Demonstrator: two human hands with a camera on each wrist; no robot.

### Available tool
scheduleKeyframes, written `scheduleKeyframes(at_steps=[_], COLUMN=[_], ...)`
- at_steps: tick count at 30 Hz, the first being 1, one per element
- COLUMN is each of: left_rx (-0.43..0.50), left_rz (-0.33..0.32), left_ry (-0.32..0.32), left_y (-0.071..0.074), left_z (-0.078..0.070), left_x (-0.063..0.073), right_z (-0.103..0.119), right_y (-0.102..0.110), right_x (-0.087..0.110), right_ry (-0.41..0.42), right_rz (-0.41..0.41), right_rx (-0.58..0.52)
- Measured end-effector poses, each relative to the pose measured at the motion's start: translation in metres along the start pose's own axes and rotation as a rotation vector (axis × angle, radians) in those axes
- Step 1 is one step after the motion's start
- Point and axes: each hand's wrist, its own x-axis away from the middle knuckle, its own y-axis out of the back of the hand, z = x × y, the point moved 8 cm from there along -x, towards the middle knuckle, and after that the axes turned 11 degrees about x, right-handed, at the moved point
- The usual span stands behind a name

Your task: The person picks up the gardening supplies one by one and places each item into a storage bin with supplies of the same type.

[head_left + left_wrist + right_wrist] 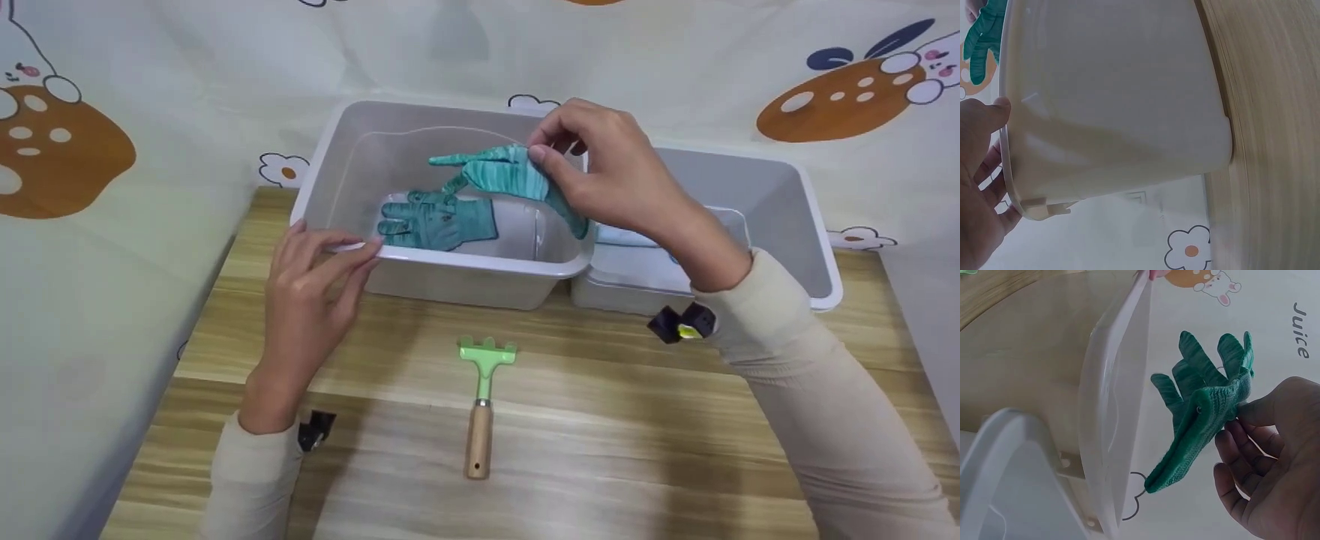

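Between thumb and fingers, my right hand (611, 165) pinches a green striped glove (502, 174) near its cuff, above the left grey bin (457, 289). In the right wrist view that glove (1202, 405) hangs with its fingers spread and its cuff opening showing. Its mate, another green glove (439, 221), lies flat on the bin's floor. My left hand (311, 292) holds the near left rim of the same bin. In the left wrist view the left thumb (996, 112) lies on the rim and the other fingers are on its far side.
A small hand rake (484, 409) with a green head and wooden handle lies on the wooden table (600, 420). A second grey bin (780, 195) stands right of the first, holding a clear box (724, 217). Behind both hangs a printed cloth (420, 45).
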Motion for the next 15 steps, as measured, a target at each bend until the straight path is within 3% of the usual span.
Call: scheduleKeyframes(at_steps=[9,15], left_rx=[0.0,0.055], left_rz=[0.006,-0.043], left_ry=[0.007,0.001], left_y=[-0.001,0.001], left_z=[0.001,0.0], left_x=[-0.001,0.0], right_z=[-0.004,-0.002], right_y=[-0.004,-0.009], right_x=[-0.01,-0.021], right_ry=[-0.012,-0.023], right_rz=[0.032,0.057], right_rx=[-0.011,0.001])
